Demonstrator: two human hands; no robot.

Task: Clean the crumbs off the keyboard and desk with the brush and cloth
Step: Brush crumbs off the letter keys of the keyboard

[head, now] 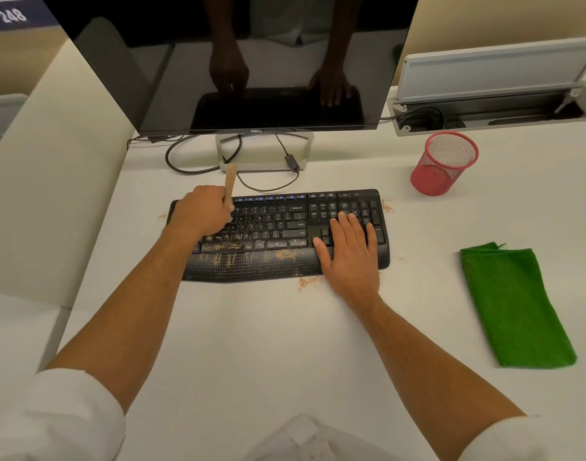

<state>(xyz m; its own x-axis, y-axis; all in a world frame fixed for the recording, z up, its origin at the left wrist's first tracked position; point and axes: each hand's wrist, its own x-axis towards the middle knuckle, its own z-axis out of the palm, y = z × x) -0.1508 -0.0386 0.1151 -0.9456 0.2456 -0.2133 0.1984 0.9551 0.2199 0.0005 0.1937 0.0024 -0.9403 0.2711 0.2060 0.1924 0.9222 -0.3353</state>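
A black keyboard [281, 232] lies on a white tabletop [251, 344], in front of a dark monitor [235, 61] marked "DELL" on its lower bezel. Key legends such as "backspace" and "enter" are readable. The left hand [201, 211] hovers over the keyboard's left end, fingers curled around a tan brush [230, 184] handle that sticks up behind it. The right hand [349, 251] lies flat on the keyboard's right side, fingers straight and spread. Brown crumbs [231, 254] dot the keyboard's lower keys and palm rest, with more just past its front and right edges. A folded green cloth [514, 307] lies well right of the keyboard; a red mesh cup [444, 163] stands behind and right. A sign far behind and left of the keyboard reads "248".
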